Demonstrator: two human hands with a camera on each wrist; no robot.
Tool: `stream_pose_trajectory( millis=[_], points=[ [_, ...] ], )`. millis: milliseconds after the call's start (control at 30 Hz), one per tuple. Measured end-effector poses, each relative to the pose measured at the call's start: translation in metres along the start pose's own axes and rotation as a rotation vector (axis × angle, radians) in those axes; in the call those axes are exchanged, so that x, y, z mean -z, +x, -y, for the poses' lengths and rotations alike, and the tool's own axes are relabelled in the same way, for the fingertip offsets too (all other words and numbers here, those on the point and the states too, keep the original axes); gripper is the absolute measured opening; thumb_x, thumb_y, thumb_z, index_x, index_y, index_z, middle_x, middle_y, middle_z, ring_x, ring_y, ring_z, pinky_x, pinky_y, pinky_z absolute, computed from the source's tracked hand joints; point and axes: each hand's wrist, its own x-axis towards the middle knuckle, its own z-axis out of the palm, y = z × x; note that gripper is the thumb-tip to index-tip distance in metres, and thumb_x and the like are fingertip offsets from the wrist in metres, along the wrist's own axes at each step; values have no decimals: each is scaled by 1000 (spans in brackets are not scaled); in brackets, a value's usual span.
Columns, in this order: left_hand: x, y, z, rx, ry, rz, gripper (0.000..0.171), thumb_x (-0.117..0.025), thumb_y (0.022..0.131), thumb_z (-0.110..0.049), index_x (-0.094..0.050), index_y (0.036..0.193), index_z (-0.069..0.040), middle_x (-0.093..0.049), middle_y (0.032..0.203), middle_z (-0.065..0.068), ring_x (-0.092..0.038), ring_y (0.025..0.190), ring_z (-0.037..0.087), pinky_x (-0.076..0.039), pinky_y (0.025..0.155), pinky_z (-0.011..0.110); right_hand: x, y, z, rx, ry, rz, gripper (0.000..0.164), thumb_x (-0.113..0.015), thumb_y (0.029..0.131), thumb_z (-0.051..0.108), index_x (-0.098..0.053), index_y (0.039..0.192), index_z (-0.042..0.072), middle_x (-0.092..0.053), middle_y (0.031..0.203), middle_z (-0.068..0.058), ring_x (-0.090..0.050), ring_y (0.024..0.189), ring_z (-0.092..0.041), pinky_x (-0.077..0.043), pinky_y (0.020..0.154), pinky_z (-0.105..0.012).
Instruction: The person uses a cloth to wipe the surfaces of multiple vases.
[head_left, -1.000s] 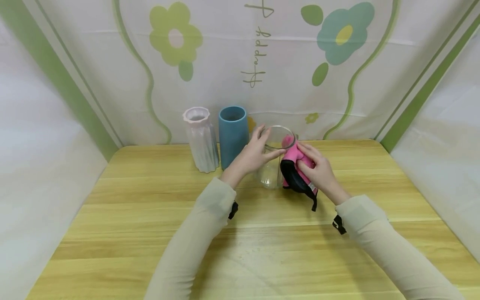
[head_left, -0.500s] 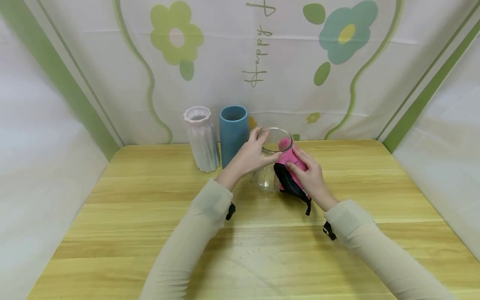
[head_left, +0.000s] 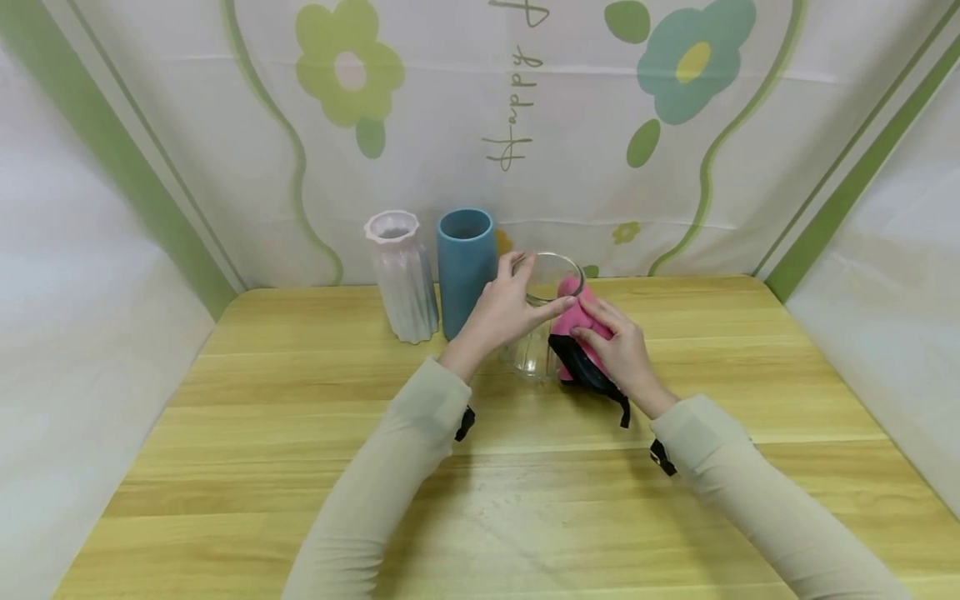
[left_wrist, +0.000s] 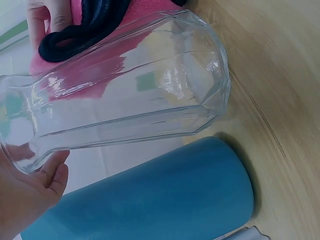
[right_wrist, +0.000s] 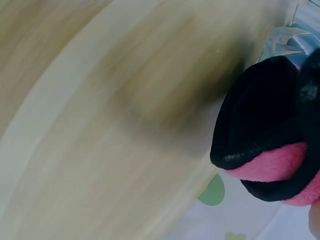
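Note:
Near the back of the table stands a clear glass vase [head_left: 531, 357] with a faceted body and a narrower neck. My left hand [head_left: 504, 310] grips it around the neck, just under the rim. Against the vase's right side lies a pink plush mitt-like cloth [head_left: 574, 319] with black trim, pinched between thumb and fingers of my right hand [head_left: 621, 348]. In the right wrist view, the cloth's dark, black-edged opening [right_wrist: 265, 110] faces the camera. Through the glass, the left wrist view shows pink fabric [left_wrist: 87, 80] along the vase's far side.
Just left of the glass vase stands a tall blue vase [head_left: 467, 279], close to my left wrist. Beyond it is a fluted pinkish-white vase [head_left: 405, 287]. A flower-printed curtain [head_left: 570, 125] hangs behind the wooden table [head_left: 300, 467].
My right hand has shifted slightly left with the pink cloth, along the glass vase's side. My left hand keeps its hold at the neck, and the vase has moved slightly left.

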Motion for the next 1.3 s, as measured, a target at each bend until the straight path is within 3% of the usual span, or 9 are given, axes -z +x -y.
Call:
stream_pose_trajectory(
  millis=[133,233,333,433,667,867,1133,1300],
  points=[
    [0,0,0,-2,-15,-10,98,-56,83,-67,-13,155,-17,-11,160,7,-46,128,42,-45,101,51,2,-1,-4,5,-3,37,47,-68,83,0,-56,129,0,-53,136,-25,-52,124,-41,-38,95,-5],
    [0,0,0,-2,-19,-12,98,-56,82,-67,-13,155,-17,-12,159,7,-47,128,41,-47,100,49,3,-2,-7,-3,-18,65,48,-68,84,1,-56,130,1,-55,134,-23,-55,121,-40,-46,96,-22],
    [0,0,0,2,-20,-12,98,-56,82,-68,-13,155,-18,-11,160,6,-48,128,38,-49,98,47,4,-3,-10,-10,-57,94,48,-68,83,3,-56,130,1,-55,134,-23,-56,120,-41,-47,96,-40],
    [-1,0,0,2,-23,-18,98,-55,82,-69,-14,155,-17,-11,160,5,-50,128,35,-50,96,45,6,-4,-12,-20,-93,137,48,-69,83,5,-56,129,-1,-53,134,-25,-53,123,-42,-45,99,-47],
    [-3,0,1,-11,-48,-35,97,-57,82,-67,-17,154,-15,-13,159,4,-53,124,30,-52,93,43,10,-7,-18,-91,-163,251,46,-68,85,8,-56,129,-3,-52,135,-26,-50,125,-43,-42,103,-51],
    [-4,0,2,-11,-59,-32,98,-56,82,-67,-17,154,-16,-13,159,4,-54,123,29,-52,92,43,9,-9,-24,-92,-255,322,44,-68,86,10,-57,126,-5,-54,133,-25,-50,125,-43,-43,102,-51],
    [-1,0,1,-21,-14,-30,97,-56,83,-66,-16,155,-15,-15,160,6,-59,114,35,-54,87,43,7,-11,-26,-101,-306,337,44,-68,86,11,-58,126,-5,-54,132,-25,-51,123,-43,-44,100,-51],
    [4,-2,1,-23,22,-26,95,-56,83,-67,-17,154,-18,-18,160,3,-61,113,34,-53,92,43,8,-10,-24,-128,-265,312,44,-66,89,12,-57,129,-2,-55,132,-24,-53,122,-41,-46,98,-51]
  ],
)
